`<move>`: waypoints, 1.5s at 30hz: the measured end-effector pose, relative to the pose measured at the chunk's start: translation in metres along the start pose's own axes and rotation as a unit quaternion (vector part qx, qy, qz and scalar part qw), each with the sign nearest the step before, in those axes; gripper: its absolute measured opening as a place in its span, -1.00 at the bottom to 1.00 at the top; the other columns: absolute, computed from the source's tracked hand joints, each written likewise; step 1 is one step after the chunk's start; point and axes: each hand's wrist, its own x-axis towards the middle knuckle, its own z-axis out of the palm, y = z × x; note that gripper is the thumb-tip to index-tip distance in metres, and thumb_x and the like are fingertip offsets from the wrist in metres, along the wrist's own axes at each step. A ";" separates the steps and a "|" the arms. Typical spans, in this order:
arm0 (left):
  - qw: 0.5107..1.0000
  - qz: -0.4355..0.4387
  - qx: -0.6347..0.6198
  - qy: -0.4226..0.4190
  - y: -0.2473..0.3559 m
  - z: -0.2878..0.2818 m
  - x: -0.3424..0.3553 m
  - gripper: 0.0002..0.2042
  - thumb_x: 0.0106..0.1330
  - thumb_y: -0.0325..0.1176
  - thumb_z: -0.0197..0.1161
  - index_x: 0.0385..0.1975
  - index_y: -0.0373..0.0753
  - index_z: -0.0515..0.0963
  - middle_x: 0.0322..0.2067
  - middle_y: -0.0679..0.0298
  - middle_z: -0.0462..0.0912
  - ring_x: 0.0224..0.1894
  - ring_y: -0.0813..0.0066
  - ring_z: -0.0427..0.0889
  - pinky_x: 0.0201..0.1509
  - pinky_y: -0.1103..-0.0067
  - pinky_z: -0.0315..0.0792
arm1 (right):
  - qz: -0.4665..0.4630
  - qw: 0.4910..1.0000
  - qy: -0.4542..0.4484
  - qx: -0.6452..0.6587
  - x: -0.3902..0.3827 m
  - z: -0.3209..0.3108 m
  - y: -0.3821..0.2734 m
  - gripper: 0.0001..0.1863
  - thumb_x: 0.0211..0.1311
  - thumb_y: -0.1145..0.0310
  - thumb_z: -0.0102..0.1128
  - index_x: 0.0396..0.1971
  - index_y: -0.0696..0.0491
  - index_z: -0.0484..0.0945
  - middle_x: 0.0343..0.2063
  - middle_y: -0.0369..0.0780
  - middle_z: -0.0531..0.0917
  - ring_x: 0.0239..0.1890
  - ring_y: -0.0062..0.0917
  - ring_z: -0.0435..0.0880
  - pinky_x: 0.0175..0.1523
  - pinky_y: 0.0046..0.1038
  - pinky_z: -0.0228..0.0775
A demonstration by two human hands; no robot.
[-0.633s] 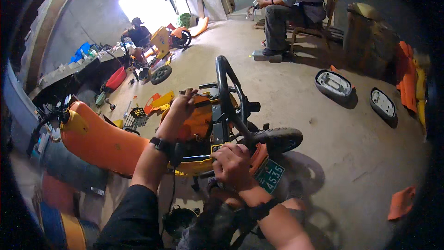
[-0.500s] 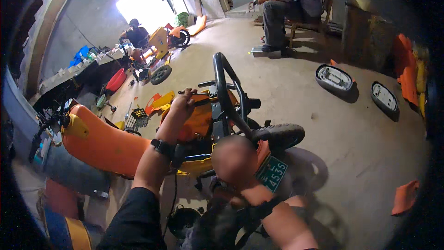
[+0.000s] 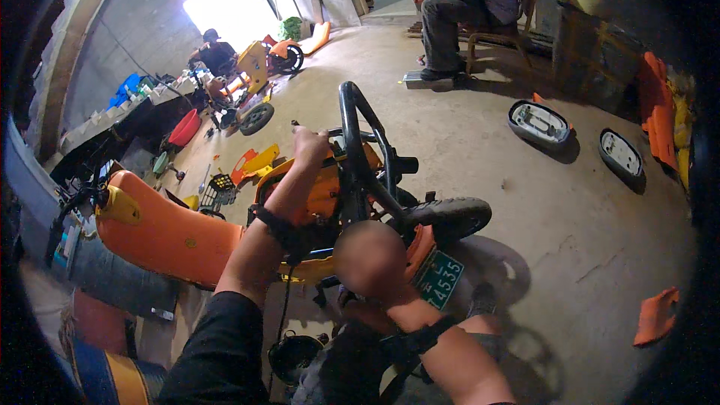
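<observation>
An orange and yellow electric scooter (image 3: 169, 225) stands in front of me with its body opened up. My left hand (image 3: 309, 146) is closed over the open body, beside the black tube rail (image 3: 352, 131). A small dark end sticks out past its fingers; what it belongs to is hidden. My right hand (image 3: 367, 259) is a blurred patch below the rail, near the rear wheel (image 3: 454, 216) and the green number plate (image 3: 440, 279). Its fingers cannot be made out, nor whether it holds anything.
Two upturned oval seats (image 3: 538, 124) (image 3: 622, 154) lie on the floor at right, with an orange panel piece (image 3: 656, 318) nearer. A person (image 3: 469, 11) sits on a chair at the back. Another person (image 3: 217, 52) is beside a second scooter (image 3: 259, 67). A black basket (image 3: 218, 191) lies at left.
My left hand has turned and shifted slightly toward the rail and up. The right hand stays about where it was. The seated person's hands hold their object at a different angle.
</observation>
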 end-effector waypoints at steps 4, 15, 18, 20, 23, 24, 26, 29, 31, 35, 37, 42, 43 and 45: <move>0.985 0.162 0.058 -0.019 0.020 0.027 -0.019 -0.74 0.11 -0.42 0.31 -0.25 -0.44 0.57 -0.15 -0.22 0.49 -0.05 -0.14 0.52 0.02 0.22 0.46 | -0.007 1.000 0.010 0.000 -0.003 0.002 0.003 -0.83 -0.10 0.39 0.23 -0.42 -0.04 0.66 -0.38 -0.32 0.65 -0.11 -0.45 0.61 0.08 -0.31 0.24; 0.857 0.005 -0.509 -0.081 0.047 -0.044 -0.066 -0.61 0.44 -0.38 0.14 0.24 -0.20 0.35 -0.28 0.32 0.58 -0.28 0.56 0.57 -0.33 0.65 0.44 | 0.002 1.000 0.003 0.015 0.001 -0.003 -0.001 -0.84 -0.10 0.42 0.23 -0.42 -0.03 0.65 -0.41 -0.30 0.64 -0.11 -0.44 0.61 0.07 -0.31 0.25; 0.774 0.069 -0.626 -0.068 0.031 -0.051 -0.057 -0.75 0.46 -0.33 0.13 0.07 -0.21 0.49 -0.29 0.28 0.56 -0.28 0.51 0.58 -0.30 0.60 0.45 | 0.006 1.000 0.009 0.008 -0.001 -0.001 0.000 -0.84 -0.11 0.42 0.22 -0.43 -0.03 0.65 -0.41 -0.30 0.64 -0.10 -0.44 0.61 0.07 -0.30 0.25; 0.890 0.106 -0.442 -0.032 0.036 -0.057 -0.060 -0.72 0.44 -0.31 0.15 0.07 -0.23 0.45 -0.21 0.21 0.55 -0.14 0.37 0.61 -0.15 0.47 0.53 | 0.009 1.000 0.004 0.006 0.000 -0.003 0.000 -0.83 -0.12 0.43 0.22 -0.43 -0.04 0.64 -0.40 -0.30 0.64 -0.11 -0.43 0.61 0.07 -0.29 0.24; 0.959 0.216 -0.181 -0.027 0.013 -0.061 -0.048 -0.65 0.45 -0.30 0.12 0.16 -0.24 0.32 0.00 0.12 0.50 -0.05 0.21 0.59 -0.04 0.34 0.56 | -0.001 1.000 0.011 0.018 0.001 -0.001 -0.001 -0.82 -0.14 0.43 0.22 -0.43 -0.04 0.64 -0.41 -0.31 0.64 -0.11 -0.43 0.60 0.06 -0.29 0.24; 0.933 0.148 -0.323 -0.058 0.008 -0.058 -0.048 -0.68 0.46 -0.35 0.08 0.14 -0.26 0.30 -0.01 0.10 0.49 -0.03 0.14 0.60 -0.02 0.29 0.58 | -0.005 1.000 0.017 0.024 0.000 0.002 0.000 -0.82 -0.15 0.43 0.22 -0.44 -0.04 0.64 -0.41 -0.31 0.64 -0.11 -0.43 0.60 0.06 -0.29 0.24; 0.855 -0.002 -0.507 -0.110 0.025 -0.050 -0.065 -0.74 0.48 -0.44 0.00 0.09 -0.29 0.25 0.01 0.05 0.44 0.01 0.04 0.60 0.03 0.21 0.61 | -0.005 1.000 0.016 0.008 -0.003 0.004 0.005 -0.82 -0.15 0.43 0.22 -0.43 -0.04 0.64 -0.41 -0.31 0.64 -0.11 -0.43 0.60 0.06 -0.29 0.23; 0.801 -0.092 -0.580 -0.117 0.030 -0.048 -0.074 -0.79 0.49 -0.46 -0.02 0.04 -0.29 0.23 0.03 0.02 0.40 0.02 0.01 0.61 0.04 0.19 0.63 | -0.002 1.000 0.017 0.005 -0.005 0.005 0.004 -0.82 -0.14 0.43 0.22 -0.43 -0.05 0.65 -0.41 -0.32 0.65 -0.12 -0.44 0.60 0.07 -0.29 0.22; 0.759 -0.042 -0.630 -0.160 0.006 -0.044 -0.062 -0.82 0.49 -0.44 -0.01 0.00 -0.28 0.24 -0.04 0.04 0.45 -0.03 0.06 0.64 0.00 0.26 0.64 | -0.006 1.000 0.016 0.007 -0.003 0.006 0.000 -0.82 -0.14 0.42 0.22 -0.42 -0.05 0.65 -0.41 -0.32 0.65 -0.12 -0.45 0.60 0.07 -0.30 0.21; 0.825 -0.104 -0.555 -0.035 0.029 -0.020 -0.081 -0.82 0.48 -0.37 0.03 -0.07 -0.31 0.30 -0.24 0.12 0.54 -0.23 0.19 0.69 -0.21 0.46 0.64 | -0.008 1.000 0.007 -0.006 -0.004 0.002 0.005 -0.82 -0.13 0.40 0.22 -0.42 -0.06 0.65 -0.40 -0.33 0.65 -0.12 -0.46 0.60 0.07 -0.32 0.20; 0.856 -0.117 -0.503 -0.014 0.021 -0.020 -0.079 -0.83 0.48 -0.34 0.04 -0.11 -0.30 0.34 -0.26 0.13 0.55 -0.27 0.23 0.67 -0.24 0.45 0.64 | -0.012 1.000 0.006 -0.004 -0.004 0.003 0.005 -0.83 -0.12 0.40 0.22 -0.43 -0.06 0.65 -0.40 -0.34 0.65 -0.13 -0.47 0.60 0.07 -0.33 0.20; 0.808 -0.213 -0.549 -0.038 0.005 -0.025 -0.074 -0.82 0.49 -0.32 0.05 -0.22 -0.33 0.45 -0.34 0.17 0.53 -0.32 0.45 0.56 -0.37 0.54 0.59 | -0.014 1.000 0.015 -0.003 -0.003 0.003 0.004 -0.85 -0.10 0.39 0.22 -0.44 -0.07 0.65 -0.40 -0.34 0.65 -0.14 -0.48 0.61 0.06 -0.33 0.20; 0.782 -0.219 -0.582 -0.042 0.005 -0.027 -0.073 -0.83 0.48 -0.36 0.05 -0.22 -0.35 0.45 -0.32 0.16 0.53 -0.29 0.42 0.57 -0.33 0.55 0.60 | -0.013 1.000 0.008 -0.004 -0.004 0.002 0.004 -0.83 -0.11 0.38 0.24 -0.42 -0.06 0.65 -0.38 -0.32 0.65 -0.12 -0.46 0.60 0.08 -0.32 0.22; 0.728 -0.232 -0.644 -0.049 0.006 -0.032 -0.067 -0.86 0.47 -0.43 0.04 -0.21 -0.39 0.45 -0.29 0.13 0.54 -0.23 0.38 0.59 -0.24 0.56 0.62 | -0.009 1.000 -0.007 -0.007 -0.005 0.000 0.006 -0.79 -0.13 0.35 0.28 -0.38 -0.03 0.65 -0.34 -0.28 0.64 -0.07 -0.41 0.58 0.12 -0.30 0.25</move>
